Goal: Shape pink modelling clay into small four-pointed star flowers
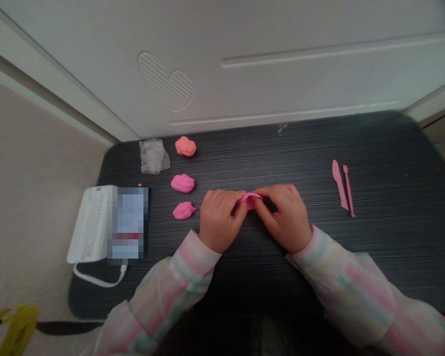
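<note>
My left hand (219, 217) and my right hand (285, 215) meet at the middle of a dark striped table (374, 237). Both pinch a small flattened piece of pink clay (250, 199) between their fingertips, just above the tabletop. Most of the piece is hidden by my fingers. To the left lie three clay lumps in a column: an orange-pink one (186, 146) farthest away, a pink one (183, 183) in the middle and a pink one (184, 210) nearest my left hand.
Two pink plastic modelling tools (343, 188) lie side by side at the right. A crumpled clear plastic bag (154, 156) sits at the back left. A phone on a white case (109, 222) with a cable rests at the left edge. A white panel stands behind the table.
</note>
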The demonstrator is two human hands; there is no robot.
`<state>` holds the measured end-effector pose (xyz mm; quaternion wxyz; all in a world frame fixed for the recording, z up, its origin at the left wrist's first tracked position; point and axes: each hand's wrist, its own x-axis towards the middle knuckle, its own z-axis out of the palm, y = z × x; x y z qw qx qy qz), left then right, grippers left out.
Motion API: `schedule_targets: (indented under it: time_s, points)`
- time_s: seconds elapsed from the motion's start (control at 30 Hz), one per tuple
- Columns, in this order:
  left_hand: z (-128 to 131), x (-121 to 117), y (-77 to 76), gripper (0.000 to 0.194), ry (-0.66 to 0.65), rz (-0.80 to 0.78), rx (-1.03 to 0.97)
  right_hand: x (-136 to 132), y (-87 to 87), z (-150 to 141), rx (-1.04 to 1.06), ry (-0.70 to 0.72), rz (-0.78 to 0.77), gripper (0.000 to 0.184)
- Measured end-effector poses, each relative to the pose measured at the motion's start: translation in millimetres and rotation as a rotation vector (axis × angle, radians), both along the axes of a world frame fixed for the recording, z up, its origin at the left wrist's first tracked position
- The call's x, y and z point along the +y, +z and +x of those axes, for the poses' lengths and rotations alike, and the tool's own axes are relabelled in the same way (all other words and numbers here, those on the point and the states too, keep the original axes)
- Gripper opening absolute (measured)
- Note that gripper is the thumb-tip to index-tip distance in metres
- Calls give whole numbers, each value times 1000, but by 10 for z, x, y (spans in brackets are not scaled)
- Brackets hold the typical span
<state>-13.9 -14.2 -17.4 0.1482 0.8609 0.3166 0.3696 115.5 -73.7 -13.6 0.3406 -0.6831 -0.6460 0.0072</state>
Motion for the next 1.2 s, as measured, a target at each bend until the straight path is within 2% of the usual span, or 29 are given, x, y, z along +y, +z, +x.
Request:
schedule_targets:
  time_s: [0.23, 0.37, 0.5, 0.63, 0.83, 0.93, 1.07, 1.2]
  points:
    - [17, -17, -13, 14, 10, -10, 5, -4, 1, 2, -28, 13, 23, 9]
    - [15, -22, -16, 9, 1, -72, 26, -11, -6, 11, -24, 19, 15, 7]
    - [8, -29, -13, 12, -10, -146, 3, -13, -10, 10, 1, 5, 12, 17]
    - [8, -35, -22, 14, -11, -199, 9, -9, -4, 3, -14, 24, -7, 8]
    - [12, -23, -30, 16, -17, -150, -3, -2, -3, -16, -91, 52, 24, 6]
    - [12, -20, -16, 9, -24, -168, -23, 2, -1, -26, -94, 52, 26, 6]
    - [10, -31, 3, 10, -5, -203, -25, 5, 7, -32, -49, 26, 26, 14]
    - [11, -41, 1, 10, -3, -225, -6, 4, 9, -25, -57, 45, -4, 9]
